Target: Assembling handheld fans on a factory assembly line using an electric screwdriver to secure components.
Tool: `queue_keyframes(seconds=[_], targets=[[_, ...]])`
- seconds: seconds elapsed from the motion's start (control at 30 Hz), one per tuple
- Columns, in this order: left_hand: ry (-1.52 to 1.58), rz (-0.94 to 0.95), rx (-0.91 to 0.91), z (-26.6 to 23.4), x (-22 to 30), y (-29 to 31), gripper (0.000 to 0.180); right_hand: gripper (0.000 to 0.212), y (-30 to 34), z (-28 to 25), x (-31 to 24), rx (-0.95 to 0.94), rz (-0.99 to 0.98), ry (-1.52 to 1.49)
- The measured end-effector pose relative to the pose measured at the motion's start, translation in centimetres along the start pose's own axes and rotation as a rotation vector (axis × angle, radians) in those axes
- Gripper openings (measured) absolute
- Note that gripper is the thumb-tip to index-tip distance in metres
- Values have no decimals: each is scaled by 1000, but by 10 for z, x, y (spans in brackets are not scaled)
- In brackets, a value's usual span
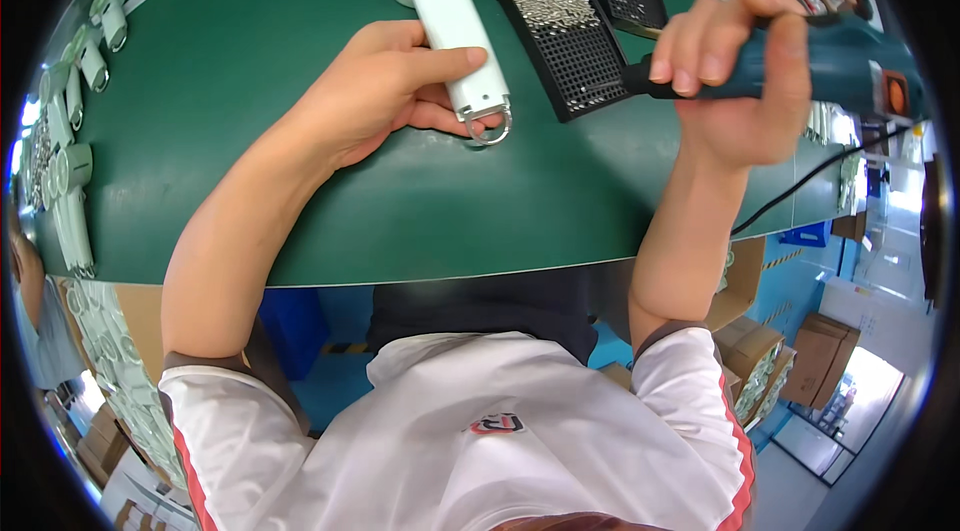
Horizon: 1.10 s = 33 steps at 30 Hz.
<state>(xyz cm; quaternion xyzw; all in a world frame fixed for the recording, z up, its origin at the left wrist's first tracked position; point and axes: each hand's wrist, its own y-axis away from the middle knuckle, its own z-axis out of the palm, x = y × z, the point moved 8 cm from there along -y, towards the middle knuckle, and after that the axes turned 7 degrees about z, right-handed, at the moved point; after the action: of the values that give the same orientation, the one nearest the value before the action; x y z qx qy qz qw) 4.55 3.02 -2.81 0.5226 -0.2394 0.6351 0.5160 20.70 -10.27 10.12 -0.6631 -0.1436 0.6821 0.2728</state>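
Observation:
My left hand [375, 76] is closed around the white handle of a pale green handheld fan [455, 26]. The fan lies with its round grille head pointing away from me, and a metal ring hangs at the handle's near end. My right hand [745, 81] grips a dark teal electric screwdriver [840, 66], held sideways with its black nose toward the left. Its thin bit reaches over the near part of a black screw tray [570, 61]; whether the bit touches a screw I cannot tell. Small silver screws fill the tray's far part, while its near part shows mostly bare holes.
Another black tray of screws [655, 16] stands just behind the first. More fans [70, 191] line the left edge of the green table [500, 206]. A black cable [800, 181] runs down from the screwdriver on the right. Cardboard boxes [820, 356] stand on the floor.

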Motion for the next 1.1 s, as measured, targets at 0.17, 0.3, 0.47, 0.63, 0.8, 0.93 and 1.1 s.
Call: queue_keyframes(seconds=[0.17,0.3,0.47,0.63,0.8,0.93,1.1], targets=[[-32,13,-29,6,0,-5,38,48,-8,27,-14,48,-40,-15],[-50,12,-32,7,1,-5,38,49,-11,50,-10,11,-82,-28],[-65,14,-16,4,-1,-4,37,45,-12,46,4,160,-44,-12],[-64,20,-13,5,0,-4,36,42,-13,43,7,231,-17,-55],[-68,23,-14,4,-1,-4,37,41,-14,41,8,239,-10,-81],[-65,23,-13,5,-1,-4,37,41,-14,39,14,268,9,-57],[-62,26,-17,5,-1,-5,37,42,-13,38,19,260,26,-77]])
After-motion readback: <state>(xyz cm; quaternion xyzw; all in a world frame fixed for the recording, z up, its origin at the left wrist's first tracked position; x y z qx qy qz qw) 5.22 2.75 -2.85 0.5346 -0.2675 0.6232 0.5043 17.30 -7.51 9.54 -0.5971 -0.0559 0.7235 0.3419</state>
